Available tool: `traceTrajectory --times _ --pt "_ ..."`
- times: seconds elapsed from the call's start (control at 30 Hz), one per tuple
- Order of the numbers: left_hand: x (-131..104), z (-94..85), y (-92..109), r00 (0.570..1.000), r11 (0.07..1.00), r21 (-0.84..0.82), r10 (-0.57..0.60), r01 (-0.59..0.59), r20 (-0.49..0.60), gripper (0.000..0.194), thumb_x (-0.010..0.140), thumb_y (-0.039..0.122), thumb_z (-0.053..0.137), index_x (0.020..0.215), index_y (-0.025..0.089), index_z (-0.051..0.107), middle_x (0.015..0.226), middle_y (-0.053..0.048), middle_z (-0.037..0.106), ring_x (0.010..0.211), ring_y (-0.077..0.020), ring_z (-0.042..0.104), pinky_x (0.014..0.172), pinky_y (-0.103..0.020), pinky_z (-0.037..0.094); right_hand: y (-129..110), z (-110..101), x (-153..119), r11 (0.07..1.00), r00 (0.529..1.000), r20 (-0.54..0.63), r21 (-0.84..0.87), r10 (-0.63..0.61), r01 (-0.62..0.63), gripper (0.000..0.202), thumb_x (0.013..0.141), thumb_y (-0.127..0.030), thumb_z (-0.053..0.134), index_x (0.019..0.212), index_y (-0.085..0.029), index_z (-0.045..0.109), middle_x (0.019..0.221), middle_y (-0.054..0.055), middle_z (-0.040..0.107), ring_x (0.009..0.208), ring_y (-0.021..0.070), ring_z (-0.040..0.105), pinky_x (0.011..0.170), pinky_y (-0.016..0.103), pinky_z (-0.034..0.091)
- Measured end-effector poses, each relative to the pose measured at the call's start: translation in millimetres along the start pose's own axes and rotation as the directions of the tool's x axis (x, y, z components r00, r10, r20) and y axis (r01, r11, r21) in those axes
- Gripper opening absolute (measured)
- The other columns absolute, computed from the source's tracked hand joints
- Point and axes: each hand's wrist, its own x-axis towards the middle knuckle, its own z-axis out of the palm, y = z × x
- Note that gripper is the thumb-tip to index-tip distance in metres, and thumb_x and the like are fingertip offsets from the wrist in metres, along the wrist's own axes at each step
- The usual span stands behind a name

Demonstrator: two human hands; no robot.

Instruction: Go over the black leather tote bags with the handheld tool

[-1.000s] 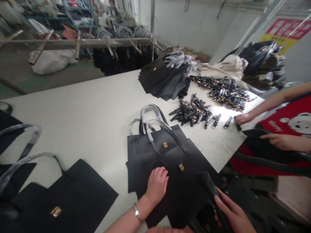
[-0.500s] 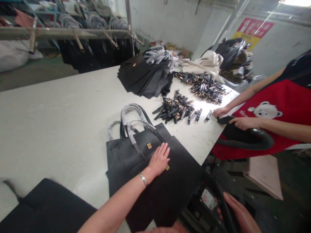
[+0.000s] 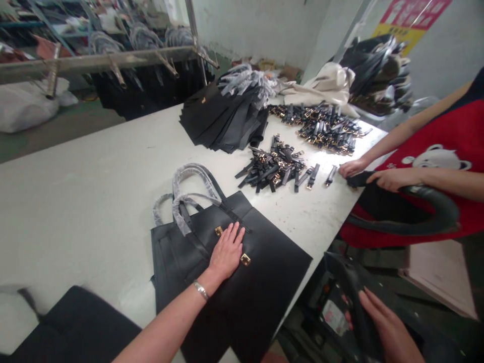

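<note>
Bag [image 3: 276,252], blk w/ gold clasp [image 3: 245,259], wrapped handles [image 3: 196,174].

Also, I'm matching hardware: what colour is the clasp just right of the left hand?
Gold-coloured; the clasp shows best in the head view.

The left hand [image 3: 227,254] is bare, with slim, tapering fingers [image 3: 239,237], and at its wrist sits a shiny silver bracelet [image 3: 200,290], a narrow band with a broader, polished front. The left forearm [image 3: 159,333], bare too, widens toward the lower edge of the frame. At lower right, the right hand [image 3: 389,325] and its wrist are likewise uncovered, slightly blurred.
</note>
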Motion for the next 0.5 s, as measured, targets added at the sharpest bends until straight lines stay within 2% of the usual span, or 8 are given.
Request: traceTrajectory --times 0.17,0.23,0.3,0.4,0.5 --pt "-1.3 -2.9 -2.5 1.0 0.999 0.035 -0.005 0.005 0.014 0.048 0.097 0.024 0.039 0.145 0.018 0.04 0.155 -0.01 0.03 0.144 -0.0268 0.026 0.116 -0.043 0.032 12.2 14.6 -2.3 0.997 0.981 0.184 -0.062 0.056 -0.045 0.098 0.057 -0.059 0.082 0.139 -0.019 0.047 0.074 0.003 0.073 0.055 0.0198 0.064 0.046 0.027 0.051" --pt "-1.2 -2.9 -2.0 1.0 0.999 0.037 0.005 -0.005 0.009 0.049 0.097 0.024 0.04 0.145 0.018 0.039 0.156 -0.01 0.029 0.144 -0.0268 0.025 0.116 -0.043 0.03 13.5 25.1 4.7 0.998 0.972 0.228 -0.028 0.054 -0.049 0.095 0.059 -0.058 0.082 0.139 -0.019 0.046 0.079 0.004 0.073 0.053 0.0181 0.064 0.045 0.027 0.05" --pt "-1.1 -2.2 -1.8 1.0 0.999 0.032 0.017 -0.017 0.005 0.05 0.096 0.025 0.041 0.145 0.018 0.039 0.156 -0.01 0.028 0.145 -0.0269 0.023 0.117 -0.043 0.029 9.2 35.2 14.4 0.999 0.968 0.249 -0.011 0.044 -0.042 0.091 0.061 -0.057 0.081 0.136 -0.018 0.047 0.075 0.004 0.072 0.05 0.0176 0.062 0.044 0.027 0.05" --pt "-2.1 -1.7 -1.3 1.0 0.999 0.029 0.019 -0.02 0.008 0.05 0.096 0.025 0.041 0.145 0.018 0.039 0.156 -0.011 0.028 0.145 -0.0271 0.023 0.116 -0.043 0.03 -3.9 43.4 26.8 0.999 0.981 0.191 -0.001 -0.04 0.041 0.09 0.06 -0.059 0.08 0.132 -0.013 0.052 0.061 0.002 0.068 0.045 0.0175 0.059 0.039 0.026 0.047" --pt "-5.1 -4.2 0.8 1.0 1.0 0.018 -0.007 0.006 0.02 0.05 0.096 0.026 0.042 0.145 0.019 0.038 0.156 -0.01 0.028 0.145 -0.0266 0.024 0.115 -0.043 0.03 -13.0 40.7 29.1 0.989 0.986 0.07 -0.01 -0.148 0.149 0.094 0.058 -0.061 0.08 0.134 -0.015 0.052 0.068 0.004 0.071 0.053 0.0198 0.064 0.045 0.028 0.052"
